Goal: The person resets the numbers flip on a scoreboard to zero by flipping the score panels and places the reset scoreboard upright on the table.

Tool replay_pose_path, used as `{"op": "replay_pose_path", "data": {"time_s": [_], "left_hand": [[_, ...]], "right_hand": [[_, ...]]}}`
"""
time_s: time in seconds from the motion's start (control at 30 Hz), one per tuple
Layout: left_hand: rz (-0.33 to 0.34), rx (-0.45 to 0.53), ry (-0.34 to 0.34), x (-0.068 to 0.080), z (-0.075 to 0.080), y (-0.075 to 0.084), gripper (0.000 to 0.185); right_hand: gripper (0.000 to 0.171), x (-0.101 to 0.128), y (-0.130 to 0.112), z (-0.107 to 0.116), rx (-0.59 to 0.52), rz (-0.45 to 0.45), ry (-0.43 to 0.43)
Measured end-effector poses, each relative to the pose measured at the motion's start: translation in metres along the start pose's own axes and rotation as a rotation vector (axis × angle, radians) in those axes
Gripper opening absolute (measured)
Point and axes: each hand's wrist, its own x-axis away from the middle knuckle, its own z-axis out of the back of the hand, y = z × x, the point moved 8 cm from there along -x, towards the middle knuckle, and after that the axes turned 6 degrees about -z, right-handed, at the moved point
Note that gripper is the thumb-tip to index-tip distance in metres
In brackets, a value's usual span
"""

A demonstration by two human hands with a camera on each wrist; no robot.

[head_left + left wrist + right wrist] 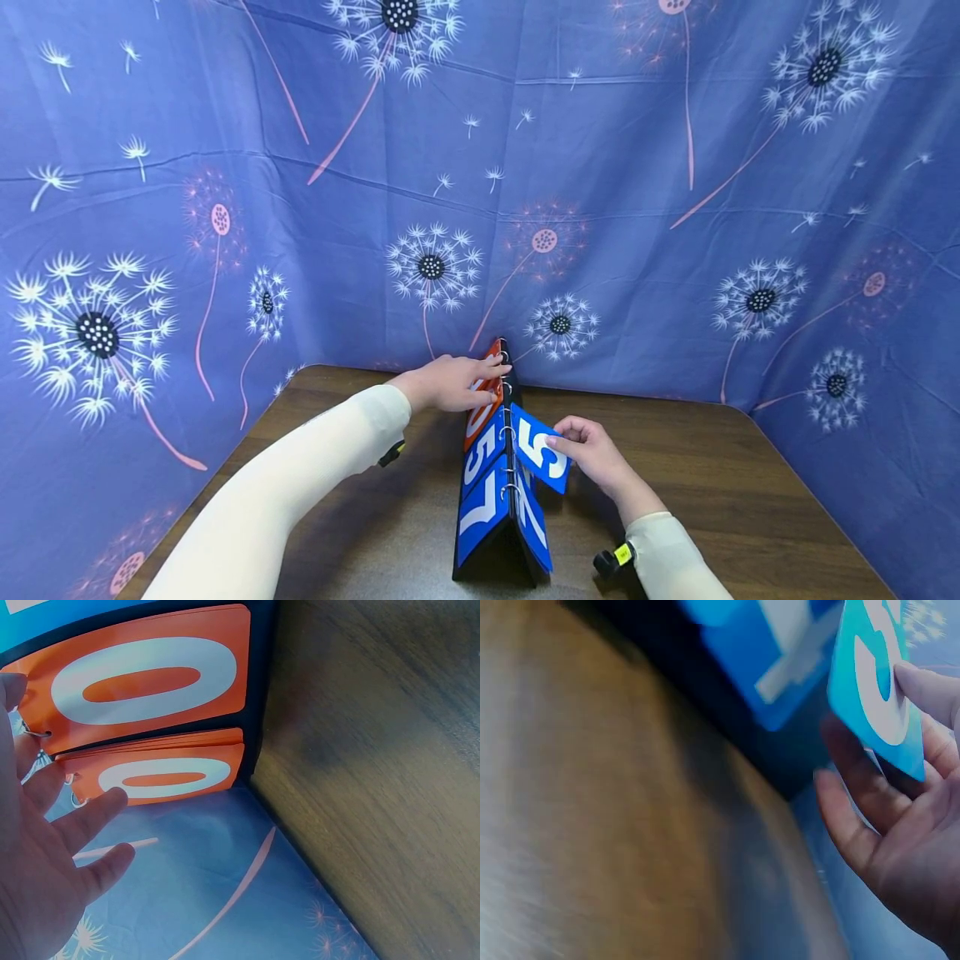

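A black tent-shaped flip scoreboard (495,560) stands on the table, its number cards hung on metal rings along the top ridge. My right hand (597,457) pinches a blue card with a white 5 (534,440) between thumb and fingers, lifted away from the right slope. Over the far end of the ridge rests my left hand (453,385), fingers extended beside the orange cards (150,682), which show white zeros. The left slope also carries a blue 5 card (484,451) and a blue 7 card (482,512). A near blue card (534,525) lies on the right slope.
The brown wooden table (697,483) extends to both sides of the scoreboard. Behind it hangs a blue cloth (637,350) with dandelion prints, close to the scoreboard's far end. Each wrist bears a small black device (613,560).
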Motion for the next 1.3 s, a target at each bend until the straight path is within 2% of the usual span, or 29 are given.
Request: {"op": "replay_pose_path", "data": {"time_s": [0.13,0.33,0.57,0.73,0.83,0.93,1.03,1.17,1.3], "left_hand": [[-0.007,0.005,0.000,0.000,0.000,0.000,0.064],[-0.022,0.016,0.001,0.001,0.002,0.001,0.064],[-0.031,0.014,0.006,0.002,0.002,0.002,0.064],[-0.035,0.013,0.014,0.003,0.002,0.003,0.064],[-0.032,0.006,0.020,0.002,0.003,0.003,0.062],[-0.020,-0.003,0.020,0.002,0.002,0.003,0.062],[-0.013,-0.006,0.022,0.002,0.002,0.003,0.062],[-0.005,-0.007,0.017,0.002,0.002,0.002,0.062],[-0.006,-0.012,0.009,0.001,0.001,0.001,0.063]], "right_hand": [[0.025,0.006,-0.010,0.013,-0.103,-0.026,-0.029],[0.007,0.016,-0.027,0.027,-0.307,-0.027,-0.104],[0.032,0.029,-0.052,0.029,-0.515,0.087,-0.297],[0.041,0.041,-0.073,0.025,-0.719,0.162,-0.457],[0.045,0.046,-0.085,0.021,-0.786,0.215,-0.511],[0.046,0.050,-0.095,0.016,-0.807,0.270,-0.491],[0.041,0.053,-0.103,0.011,-0.770,0.298,-0.377],[0.032,0.055,-0.111,0.004,-0.573,0.313,-0.170],[0.035,0.060,-0.128,-0.004,-0.289,0.410,-0.050]]}}
